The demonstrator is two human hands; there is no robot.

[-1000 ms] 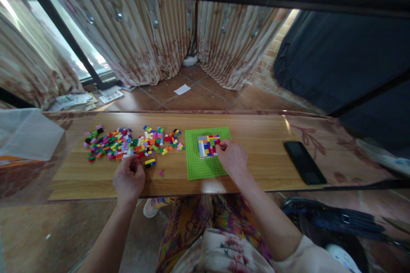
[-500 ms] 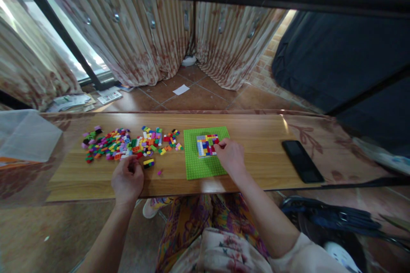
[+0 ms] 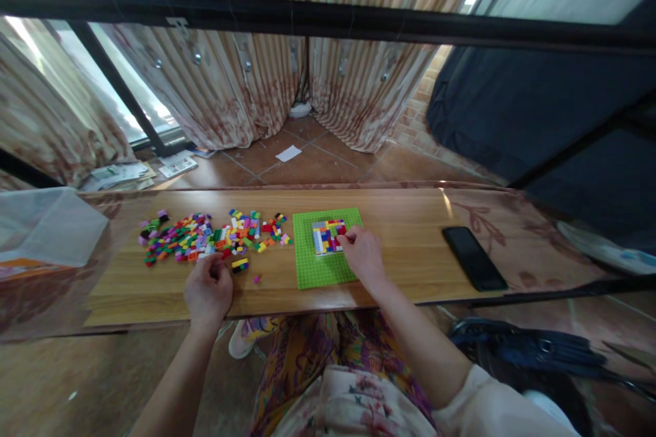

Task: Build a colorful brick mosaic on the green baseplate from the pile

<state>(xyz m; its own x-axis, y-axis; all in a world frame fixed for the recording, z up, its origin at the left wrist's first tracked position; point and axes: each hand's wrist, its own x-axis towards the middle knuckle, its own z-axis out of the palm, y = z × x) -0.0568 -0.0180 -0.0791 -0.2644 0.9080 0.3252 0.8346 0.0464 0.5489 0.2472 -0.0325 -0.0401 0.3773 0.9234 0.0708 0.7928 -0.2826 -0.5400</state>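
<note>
A green studded baseplate lies on the wooden board, bearing a low block of multicoloured toy bricks. My right hand reaches over the plate's right side, thumb and forefinger pinched at the right edge of that block. Whatever sits between those fingertips is too small to make out. On the left, my left hand rests at the near edge of a spread of loose bricks, its fingers curled together; what they hold, if anything, is hidden. Just right of it lie a yellow-and-dark brick piece and a small pink brick.
A black phone lies toward the right end of the wooden board. At the far left stands a translucent white container. Beyond the board are a dark metal rail and striped curtains.
The view has tilted up a little, so the scene sits lower. My right hand stays pinched at the brick block with a slight shift of the fingers. The left hand stays beside the loose bricks.
</note>
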